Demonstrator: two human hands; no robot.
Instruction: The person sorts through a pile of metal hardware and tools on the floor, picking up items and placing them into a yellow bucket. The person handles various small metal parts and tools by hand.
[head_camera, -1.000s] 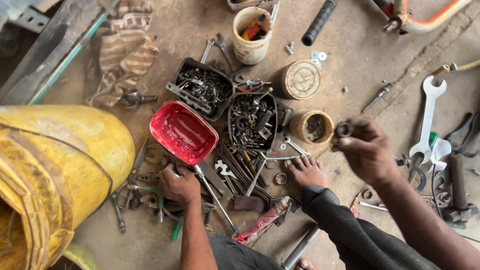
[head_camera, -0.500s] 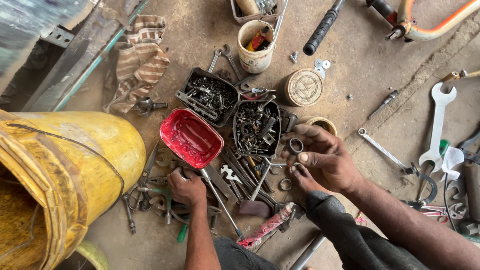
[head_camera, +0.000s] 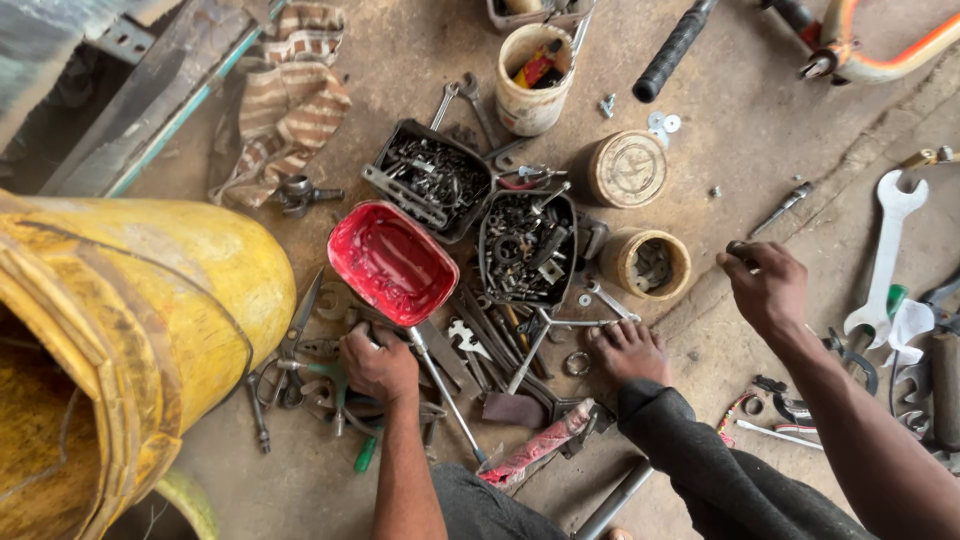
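Dusty concrete floor (head_camera: 760, 130) is covered with tools. Close by, the left hand (head_camera: 378, 362) is curled tight among wrenches, just under a red tray (head_camera: 392, 262). Farther out, the right hand (head_camera: 768, 288) pinches a small dark metal part (head_camera: 738, 248) beside a round tin (head_camera: 651, 264).

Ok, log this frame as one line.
left hand: fist on floor among tools by red tray | right hand: pinching small dark part, raised | foot: by wrenches
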